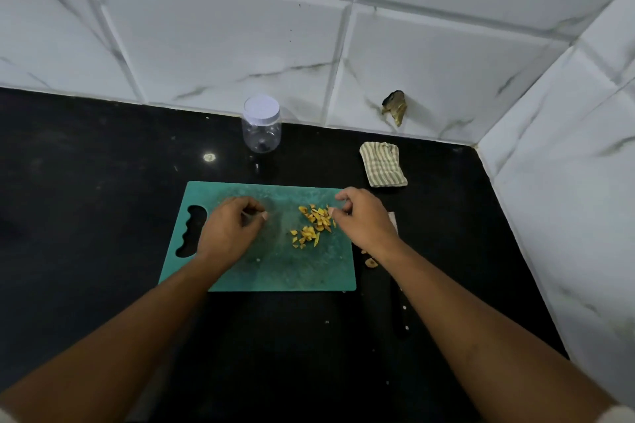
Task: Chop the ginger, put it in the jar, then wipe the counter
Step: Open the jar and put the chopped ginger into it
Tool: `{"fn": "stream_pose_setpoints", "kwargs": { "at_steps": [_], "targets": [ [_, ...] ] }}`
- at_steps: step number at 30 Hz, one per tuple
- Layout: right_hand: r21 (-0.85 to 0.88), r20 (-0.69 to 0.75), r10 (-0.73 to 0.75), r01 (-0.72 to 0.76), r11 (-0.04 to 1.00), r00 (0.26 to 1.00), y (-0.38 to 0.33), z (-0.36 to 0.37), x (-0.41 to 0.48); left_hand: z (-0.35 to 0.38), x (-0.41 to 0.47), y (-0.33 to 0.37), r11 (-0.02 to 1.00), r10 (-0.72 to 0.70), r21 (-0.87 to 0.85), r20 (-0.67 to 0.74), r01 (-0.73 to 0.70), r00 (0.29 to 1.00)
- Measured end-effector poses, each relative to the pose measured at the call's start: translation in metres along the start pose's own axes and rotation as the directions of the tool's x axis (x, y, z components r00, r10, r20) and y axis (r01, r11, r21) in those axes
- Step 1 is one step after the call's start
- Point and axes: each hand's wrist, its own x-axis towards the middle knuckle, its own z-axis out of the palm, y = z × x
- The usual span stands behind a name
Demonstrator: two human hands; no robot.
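Hovering over the green cutting board, we have both hands low above it and the chopping looks done to us. The chopped ginger lies in a loose heap on the right half of the board, stretched along a slanted line from the far right down toward the middle. Our right hand is the nearer of the 2: its fingertips sit at the far-right edge of the heap, curled into a light pinch; whether a piece is caught between them we cannot tell. Our left hand is apart from the heap, to its left, fingers loosely curled with thumb and forefinger nearly meeting, and nothing we can make out in it.

The pieces are small, yellow-orange, irregular chips, some overlapping, a few strays at the near end. 1 pale scrap lies off the board on the black counter, just beside our right wrist.

The jar stands beyond the board against the tiled wall, well apart from the heap, clear, seemingly empty, its white lid on. So the ginger must travel away from us, and the lid comes off first. The striped cloth waits folded at the far right, near the board's corner.
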Motion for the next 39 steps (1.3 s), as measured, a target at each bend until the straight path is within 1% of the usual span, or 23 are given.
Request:
{"fn": "stream_pose_setpoints", "kwargs": {
  "at_steps": [8, 12, 16, 19, 25, 27, 29, 31, 32, 34, 35, 37, 38, 39],
  "targets": [
    [-0.066, 0.061, -0.083, 0.087, 0.994, 0.995, -0.053, 0.002, 0.069, -0.029, 0.055, 0.002, 0.996, -0.056, -0.076, -0.033, 0.054, 0.998],
    [-0.101, 0.095, -0.110, 0.119, 0.988, 0.989, -0.090, 0.002, 0.106, -0.047, 0.086, 0.005, 0.982, -0.089, -0.167, -0.023, 0.084, 0.996],
    [-0.133, 0.097, -0.127, 0.140, 0.981, 0.987, -0.121, 0.003, 0.143, -0.059, 0.116, 0.004, 0.969, -0.133, -0.205, 0.031, 0.137, 0.991],
    [-0.209, 0.107, -0.150, 0.170, 0.963, 0.983, -0.143, 0.007, 0.173, -0.062, 0.139, 0.003, 0.953, -0.167, -0.242, 0.084, 0.183, 0.982],
    [-0.367, 0.284, -0.197, 0.296, 0.882, 0.938, -0.160, 0.023, 0.212, -0.056, 0.162, -0.005, 0.920, -0.146, -0.336, 0.180, 0.200, 0.973],
    [-0.374, 0.269, -0.193, 0.287, 0.882, 0.944, -0.162, 0.021, 0.215, -0.053, 0.161, -0.007, 0.908, -0.139, -0.366, 0.195, 0.204, 0.971],
    [-0.345, 0.229, -0.180, 0.253, 0.904, 0.957, -0.165, 0.015, 0.211, -0.051, 0.157, -0.008, 0.884, -0.137, -0.423, 0.175, 0.200, 0.975],
    [-0.243, 0.175, -0.140, 0.180, 0.953, 0.975, -0.166, 0.005, 0.201, -0.051, 0.150, -0.007, 0.809, -0.179, -0.537, 0.164, 0.240, 0.970],
    [-0.168, 0.151, -0.108, 0.133, 0.977, 0.983, -0.166, -0.002, 0.193, -0.052, 0.146, -0.006, 0.740, -0.221, -0.610, 0.180, 0.285, 0.959],
    [0.025, 0.152, -0.036, 0.032, 0.999, 0.988, -0.165, -0.018, 0.173, -0.054, 0.136, 0.001, 0.556, -0.287, -0.733, 0.273, 0.392, 0.918],
    [0.120, 0.171, -0.011, -0.010, 0.993, 0.985, -0.164, -0.025, 0.162, -0.056, 0.130, 0.007, 0.464, -0.284, -0.770, 0.339, 0.438, 0.897],
    [0.237, 0.212, -0.007, -0.044, 0.971, 0.977, -0.162, -0.040, 0.139, -0.056, 0.119, 0.021, 0.305, -0.209, -0.814, 0.449, 0.494, 0.869],
    [0.262, 0.226, -0.020, -0.041, 0.964, 0.974, -0.160, -0.046, 0.128, -0.056, 0.114, 0.030, 0.254, -0.162, -0.830, 0.469, 0.496, 0.868],
    [0.272, 0.233, -0.039, -0.027, 0.962, 0.972, -0.157, -0.053, 0.117, -0.055, 0.108, 0.040, 0.230, -0.129, -0.845, 0.466, 0.483, 0.875]
  ]
}}
